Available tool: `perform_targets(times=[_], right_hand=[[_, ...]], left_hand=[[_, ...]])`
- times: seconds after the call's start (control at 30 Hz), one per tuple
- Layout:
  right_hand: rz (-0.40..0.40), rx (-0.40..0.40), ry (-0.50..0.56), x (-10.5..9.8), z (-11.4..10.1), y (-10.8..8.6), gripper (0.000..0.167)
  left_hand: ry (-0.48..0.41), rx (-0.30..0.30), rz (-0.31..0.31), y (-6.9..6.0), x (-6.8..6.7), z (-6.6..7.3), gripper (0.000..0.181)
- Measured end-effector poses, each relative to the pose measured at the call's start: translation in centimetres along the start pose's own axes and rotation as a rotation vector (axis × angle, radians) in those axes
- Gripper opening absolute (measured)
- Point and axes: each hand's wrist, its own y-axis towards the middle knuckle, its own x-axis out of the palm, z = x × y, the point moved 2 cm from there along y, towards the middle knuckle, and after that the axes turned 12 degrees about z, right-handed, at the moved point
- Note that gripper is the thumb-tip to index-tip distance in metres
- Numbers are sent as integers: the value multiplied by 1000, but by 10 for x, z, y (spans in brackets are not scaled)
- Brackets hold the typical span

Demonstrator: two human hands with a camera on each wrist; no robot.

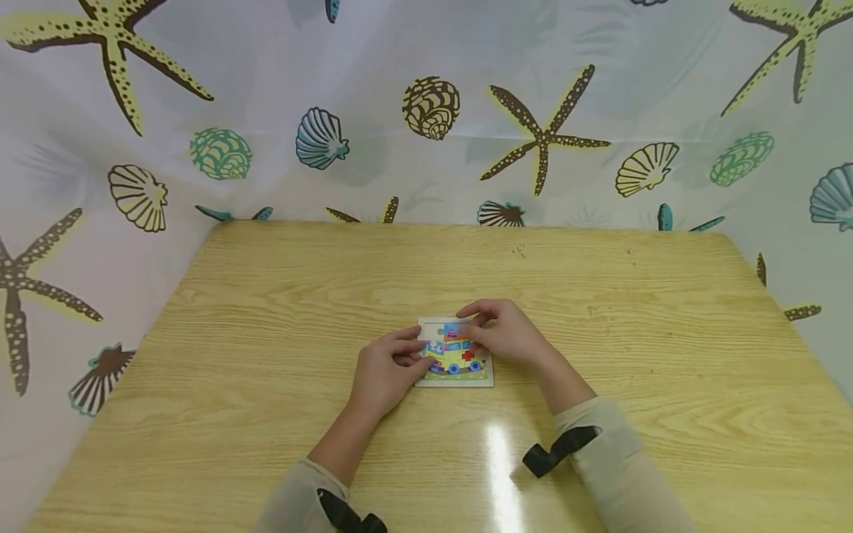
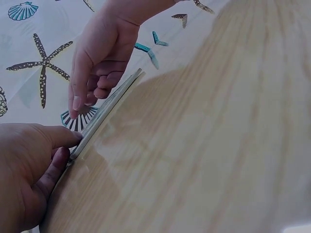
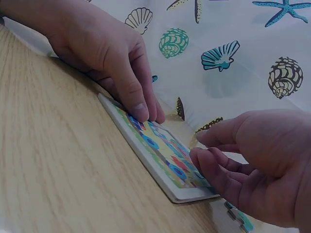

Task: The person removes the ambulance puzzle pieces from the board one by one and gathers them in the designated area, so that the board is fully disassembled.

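Observation:
A small picture puzzle in a pale frame lies flat on the table, showing a yellow vehicle with blue wheels and a red cross. At its left side my left hand holds the frame; in the right wrist view the left thumb presses on the picture. My right hand is over the upper right corner, its fingers loosely bent, thumb and forefinger apart. In the right wrist view the right fingertips are at the picture's edge; whether a piece lies beneath them is hidden. The upper left of the picture area looks pale.
The wood-grain table surrounds the puzzle. Behind and beside it hangs a pale cloth printed with shells and starfish. Black straps are on both sleeves, and a bright reflection lies on the table's near part.

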Motion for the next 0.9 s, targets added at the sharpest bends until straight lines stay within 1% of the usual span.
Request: perform_targets(times=[0.1, 0.2, 0.27, 0.5, 0.67, 0.77, 0.9], right_hand=[[-24, -72, -77, 7, -1, -2, 25], [-24, -150, -161, 13, -3, -6, 24], [-18, -180, -209, 16, -5, -7, 25], [-11, -195, -356, 23, -9, -7, 28], [-5, -272, -440, 24, -10, -7, 26], [16, -308, -474, 23, -10, -8, 25], [49, -317, -487, 24, -7, -9, 24]], left_hand=[[-3, -8, -7, -1, 0, -1, 25], [-8, 0, -12, -1, 0, -2, 23], [-14, 4, -10, -1, 0, -1, 22], [-33, 1, -4, 0, 0, -1, 22], [-33, 2, -6, 0, -1, -1, 22], [-31, 2, -8, 0, -1, -2, 23], [-27, 5, -12, 0, 1, -3, 23]])
